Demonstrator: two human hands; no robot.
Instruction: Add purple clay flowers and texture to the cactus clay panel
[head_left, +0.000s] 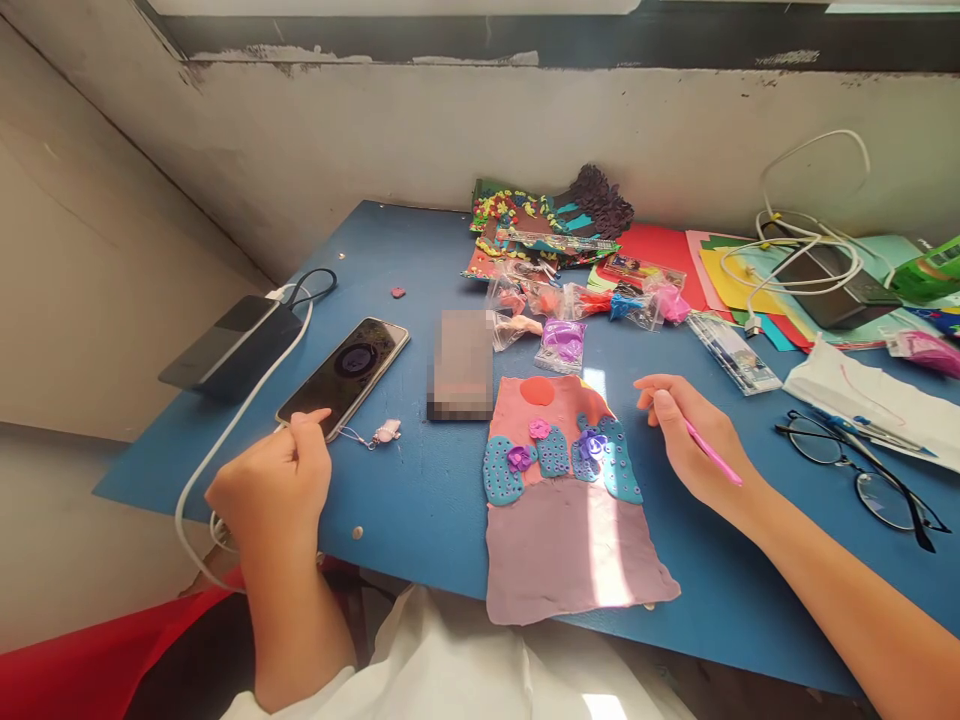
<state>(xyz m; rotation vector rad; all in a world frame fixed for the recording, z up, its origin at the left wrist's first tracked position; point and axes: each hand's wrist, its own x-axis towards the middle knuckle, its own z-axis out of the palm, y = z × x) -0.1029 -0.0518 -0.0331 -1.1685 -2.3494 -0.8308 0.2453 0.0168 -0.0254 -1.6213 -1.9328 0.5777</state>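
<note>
A flat clay picture (566, 550) lies at the table's front edge, mauve below and pink above, with blue dotted cactus shapes, small purple and pink flowers and an orange-red disc. Right of it, my right hand (694, 435) is closed round a thin pink tool (712, 455), which slants back over the wrist. My left hand (281, 470) is curled at the near end of a dark-screened phone (349, 370), one finger over its screen; whether it grips anything is hidden. A small charm (387, 432) on a cord lies beside the phone.
A blurred upright block (461, 362) stands behind the clay picture. Bagged clay (562, 342), decorated clay pieces (517, 215) and coloured paper (660, 260) lie farther back. Glasses (885, 495) and white paper (874, 400) are at right. A white cable (240, 410) hangs over the left edge.
</note>
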